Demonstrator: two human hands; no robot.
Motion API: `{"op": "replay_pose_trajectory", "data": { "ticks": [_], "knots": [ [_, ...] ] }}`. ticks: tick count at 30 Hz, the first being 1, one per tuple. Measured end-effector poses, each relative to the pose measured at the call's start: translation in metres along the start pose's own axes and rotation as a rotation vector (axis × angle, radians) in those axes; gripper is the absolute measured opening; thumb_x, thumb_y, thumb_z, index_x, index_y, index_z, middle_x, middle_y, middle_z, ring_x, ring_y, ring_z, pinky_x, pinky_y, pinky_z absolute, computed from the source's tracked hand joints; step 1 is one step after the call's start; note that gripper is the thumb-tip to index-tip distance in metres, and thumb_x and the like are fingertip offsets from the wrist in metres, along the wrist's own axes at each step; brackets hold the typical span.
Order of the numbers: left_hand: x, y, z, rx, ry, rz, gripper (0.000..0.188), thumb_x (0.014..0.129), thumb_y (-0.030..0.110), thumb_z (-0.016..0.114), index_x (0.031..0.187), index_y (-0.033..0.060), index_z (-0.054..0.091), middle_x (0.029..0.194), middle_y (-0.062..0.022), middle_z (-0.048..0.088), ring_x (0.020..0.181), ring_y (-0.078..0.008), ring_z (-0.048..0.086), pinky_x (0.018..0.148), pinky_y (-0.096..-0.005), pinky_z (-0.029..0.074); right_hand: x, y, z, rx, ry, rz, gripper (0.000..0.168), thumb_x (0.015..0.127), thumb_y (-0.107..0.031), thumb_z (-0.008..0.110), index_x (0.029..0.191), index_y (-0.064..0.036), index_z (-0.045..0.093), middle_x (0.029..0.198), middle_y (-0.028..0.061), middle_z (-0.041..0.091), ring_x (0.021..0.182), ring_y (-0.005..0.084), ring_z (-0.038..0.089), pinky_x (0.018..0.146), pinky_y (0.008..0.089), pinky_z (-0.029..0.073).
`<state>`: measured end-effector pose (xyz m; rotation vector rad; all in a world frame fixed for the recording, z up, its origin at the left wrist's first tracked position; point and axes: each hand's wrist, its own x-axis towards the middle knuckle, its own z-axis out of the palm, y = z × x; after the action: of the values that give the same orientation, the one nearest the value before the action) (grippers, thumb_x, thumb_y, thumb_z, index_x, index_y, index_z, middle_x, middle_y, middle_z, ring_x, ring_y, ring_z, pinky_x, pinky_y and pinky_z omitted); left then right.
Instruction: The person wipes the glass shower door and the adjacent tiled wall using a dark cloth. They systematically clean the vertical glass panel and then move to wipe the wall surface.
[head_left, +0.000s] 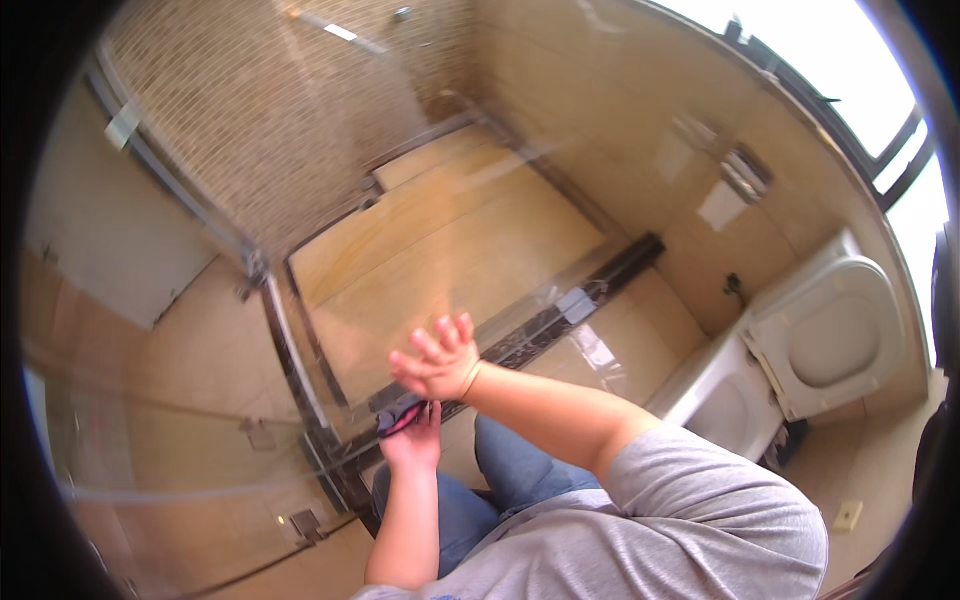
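My left hand (416, 442) is low in the middle of the head view, holding a small dark grey item with a pink edge (400, 418), perhaps a folded cloth; its exact kind cannot be told. Just above and to the right is my right hand (442, 364), with its fingers spread and nothing seen in them. Both hands appear in front of a glass shower panel, near its dark stone curb (536, 330). Beyond the glass lies the beige shower floor (450, 240).
A white toilet (724, 412) with its lid raised stands at the right. Above it, a paper holder (745, 174) is on the tiled wall. A metal-edged glass door frame (296, 352) runs along the left. My bent knees in jeans (517, 457) are beneath my arms.
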<state>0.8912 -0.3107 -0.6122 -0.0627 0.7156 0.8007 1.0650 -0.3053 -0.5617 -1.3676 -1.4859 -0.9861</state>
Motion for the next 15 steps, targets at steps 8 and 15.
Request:
{"op": "replay_pose_trajectory", "data": {
  "ticks": [8, 15],
  "knots": [
    [-0.124, -0.017, 0.096, 0.427, -0.209, -0.182, 0.060, 0.099, 0.055, 0.029, 0.148, 0.0210, 0.030, 0.150, -0.0073, 0.035, 0.137, -0.0280, 0.034, 0.109, -0.0476, 0.032, 0.061, -0.005, -0.142, 0.600, -0.873, 0.488, 0.058, 0.093, -0.049, 0.051, 0.141, -0.016, 0.047, 0.151, 0.0155, 0.032, 0.139, 0.0395, 0.028, 0.113, 0.0554, 0.018],
    [-0.218, -0.045, 0.167, 1.967, -0.822, 0.166, 0.083, 0.093, 0.042, 0.059, 0.151, 0.0020, 0.015, 0.157, -0.0233, 0.007, 0.143, -0.0370, 0.020, 0.114, -0.0433, 0.025, 0.146, -0.056, -0.280, 1.440, -0.283, 2.221, 0.048, 0.092, -0.031, 0.063, 0.131, -0.008, 0.046, 0.125, 0.0116, 0.056, 0.116, 0.0217, 0.055, 0.097, 0.0375, 0.046]
  ]
}}
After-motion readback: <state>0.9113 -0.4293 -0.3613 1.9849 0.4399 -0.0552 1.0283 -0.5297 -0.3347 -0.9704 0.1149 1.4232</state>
